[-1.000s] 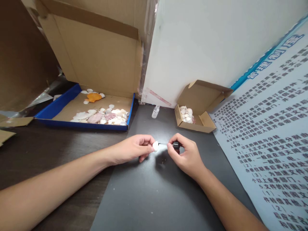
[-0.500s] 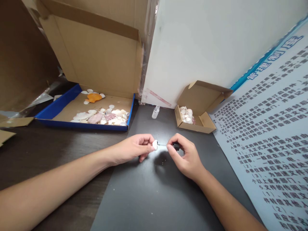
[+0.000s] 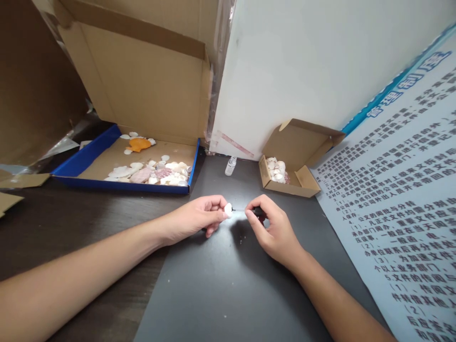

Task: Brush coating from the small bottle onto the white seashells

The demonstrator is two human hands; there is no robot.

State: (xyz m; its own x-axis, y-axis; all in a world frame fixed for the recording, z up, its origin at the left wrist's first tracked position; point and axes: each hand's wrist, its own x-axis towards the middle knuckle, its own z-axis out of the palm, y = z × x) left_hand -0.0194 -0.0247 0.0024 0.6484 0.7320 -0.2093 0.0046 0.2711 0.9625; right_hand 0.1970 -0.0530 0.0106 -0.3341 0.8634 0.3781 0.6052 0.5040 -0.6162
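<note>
My left hand pinches a small white seashell between thumb and fingertips, above the dark mat. My right hand is closed on a small applicator brush with a black handle. Its thin pale stem points left and its dark tip is at the shell's right edge; whether they touch I cannot tell. Behind the hands a small clear bottle with a label stands on the mat.
At the back left, an open blue-edged cardboard box holds several shells and an orange piece. A smaller open carton with white shells stands at the back right. White specks lie on the dark mat. A printed sheet borders the right.
Both hands have shifted slightly up and to the left. The shell has turned so that more of its face shows, with the brush tip still beside it.
</note>
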